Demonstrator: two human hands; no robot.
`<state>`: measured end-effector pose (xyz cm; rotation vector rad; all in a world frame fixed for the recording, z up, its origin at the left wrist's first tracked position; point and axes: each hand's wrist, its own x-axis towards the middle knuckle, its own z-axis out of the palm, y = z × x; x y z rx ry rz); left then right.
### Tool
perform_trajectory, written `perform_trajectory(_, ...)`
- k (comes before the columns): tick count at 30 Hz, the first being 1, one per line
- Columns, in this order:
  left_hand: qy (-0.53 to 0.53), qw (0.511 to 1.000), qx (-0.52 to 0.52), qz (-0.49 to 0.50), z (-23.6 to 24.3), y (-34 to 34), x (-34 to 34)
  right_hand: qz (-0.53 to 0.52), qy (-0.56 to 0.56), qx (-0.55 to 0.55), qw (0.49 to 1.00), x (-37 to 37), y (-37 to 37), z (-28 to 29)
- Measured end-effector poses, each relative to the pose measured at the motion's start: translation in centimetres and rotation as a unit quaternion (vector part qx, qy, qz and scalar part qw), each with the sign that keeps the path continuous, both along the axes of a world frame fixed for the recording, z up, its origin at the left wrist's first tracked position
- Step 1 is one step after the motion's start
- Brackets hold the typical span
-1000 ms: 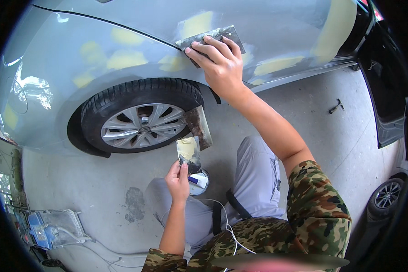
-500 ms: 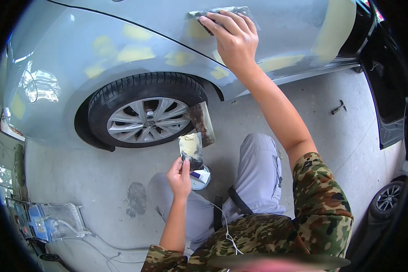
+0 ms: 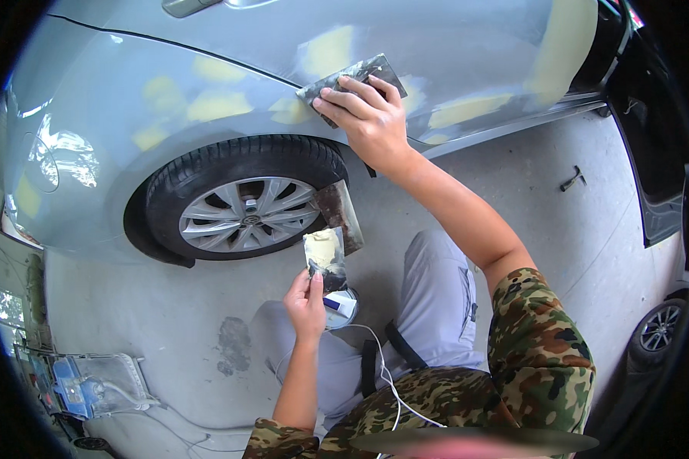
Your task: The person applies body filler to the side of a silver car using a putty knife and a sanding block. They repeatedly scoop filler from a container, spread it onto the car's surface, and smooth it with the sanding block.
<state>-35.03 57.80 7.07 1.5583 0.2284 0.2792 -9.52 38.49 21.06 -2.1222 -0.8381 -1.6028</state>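
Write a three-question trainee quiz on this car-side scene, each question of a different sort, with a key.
1. True or false: the right hand presses a flat spreader against the car body.
2. What does the left hand hold? A) a hammer B) two flat blades, one smeared yellow C) a drill
3. Fill in: yellow filler patches lie above the ____.

Key: 1 true; 2 B; 3 wheel.

spreader: grey flat metal blade, smeared, pressed flat on the pale blue car panel, far centre, above the wheel arch | mixing plate: small rectangular, yellow filler on top, tilted upright, near centre, beside the tyre
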Motion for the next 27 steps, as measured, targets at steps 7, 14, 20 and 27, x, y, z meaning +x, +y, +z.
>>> perform_trajectory(7, -0.003, 1.0, 0.011, -0.012, 1.1, -0.1, -0.9, 0.024, 0.038, 0.023, 0.999, -1.4, -2.4, -0.2)
perform_trajectory(14, -0.056, 0.993, -0.079, -0.064, 3.1, 0.4, 0.3, 0.352, 0.423, 0.393, 0.737, -7.1, -3.8, 2.8)
perform_trajectory(20, -0.123, 0.98, -0.099, -0.124, 5.2, 0.3, 2.6, 0.512, 0.493, 0.458, 0.534, -10.9, -3.6, 1.3)
perform_trajectory(27, -0.1, 0.981, -0.081, -0.143, 5.9, 0.7, 3.8, 0.472, 0.502, 0.279, 0.668, -14.3, -3.1, 0.0)
